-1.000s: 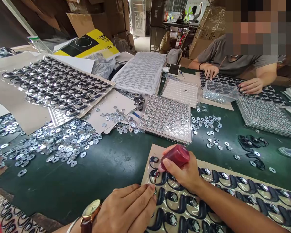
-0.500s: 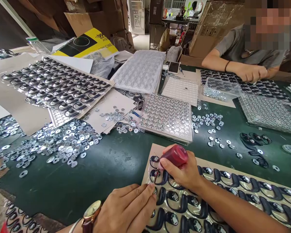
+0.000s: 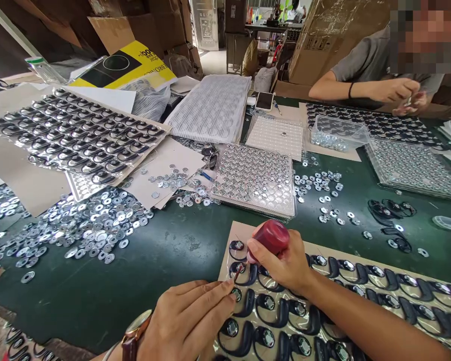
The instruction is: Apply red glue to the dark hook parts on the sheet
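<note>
My right hand (image 3: 291, 265) is wrapped round a dark red bottle (image 3: 273, 236), tilted with its narrower pink end down to the left. That end is over the upper left corner of a tan card sheet (image 3: 235, 230). Rows of black hook-shaped pieces (image 3: 280, 311) with shiny round centres lie on the sheet. My left hand (image 3: 190, 318), with a watch (image 3: 138, 323) at the wrist, reaches to the sheet's left edge. Its fingers are pressed together around a thin reddish stick (image 3: 238, 273), whose tip meets one piece's round centre. My left thumb is hidden.
Loose metal washers (image 3: 97, 228) are heaped at left on the green table (image 3: 165, 265). A stack of sheets with round silver pieces (image 3: 253, 175) stands ahead. Another hook-piece sheet (image 3: 75, 133) is at back left. A co-worker's hands (image 3: 402, 98) are at work near a clear box (image 3: 338, 134).
The view has shifted slightly. Both my hands stay at the same corner of the sheet, and more of the stick shows. The co-worker's hands have come up off the sheet and together.
</note>
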A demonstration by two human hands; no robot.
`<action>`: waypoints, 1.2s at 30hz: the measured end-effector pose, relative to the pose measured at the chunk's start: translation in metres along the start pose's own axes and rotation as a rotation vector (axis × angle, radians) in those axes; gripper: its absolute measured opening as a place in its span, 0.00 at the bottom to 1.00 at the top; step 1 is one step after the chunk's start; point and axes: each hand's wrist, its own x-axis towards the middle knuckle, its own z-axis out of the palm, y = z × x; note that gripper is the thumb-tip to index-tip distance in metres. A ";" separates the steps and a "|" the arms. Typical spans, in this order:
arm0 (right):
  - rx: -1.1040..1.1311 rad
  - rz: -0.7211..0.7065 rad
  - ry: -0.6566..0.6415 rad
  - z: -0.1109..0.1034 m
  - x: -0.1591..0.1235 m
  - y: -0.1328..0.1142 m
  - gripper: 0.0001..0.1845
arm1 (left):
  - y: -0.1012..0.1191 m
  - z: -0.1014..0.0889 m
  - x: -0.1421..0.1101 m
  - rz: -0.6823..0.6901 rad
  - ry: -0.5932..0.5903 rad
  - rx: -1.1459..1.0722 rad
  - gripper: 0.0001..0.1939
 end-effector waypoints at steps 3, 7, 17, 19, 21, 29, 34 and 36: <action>0.027 0.003 0.004 0.000 -0.001 0.001 0.14 | -0.001 -0.001 -0.004 0.002 -0.043 -0.022 0.18; 0.070 0.031 0.020 0.002 -0.003 0.005 0.11 | -0.002 0.002 -0.007 -0.041 -0.034 -0.042 0.21; 0.090 0.054 -0.003 0.002 -0.004 0.003 0.12 | 0.000 0.002 -0.006 -0.106 0.008 -0.095 0.21; 0.075 0.052 -0.016 0.002 -0.004 0.003 0.12 | -0.001 0.002 -0.003 -0.131 0.024 -0.122 0.19; 0.075 0.051 -0.022 0.002 -0.004 0.004 0.12 | -0.002 0.002 0.000 -0.160 0.056 -0.154 0.17; 0.116 0.048 -0.107 0.006 -0.008 0.007 0.09 | -0.008 0.002 0.000 -0.444 0.133 -0.287 0.10; 0.188 0.030 -0.106 0.001 -0.003 -0.002 0.09 | -0.011 0.005 0.002 -0.509 0.186 -0.432 0.11; 0.263 0.073 -0.089 -0.005 0.002 -0.009 0.10 | -0.010 0.003 0.002 -0.461 0.178 -0.391 0.11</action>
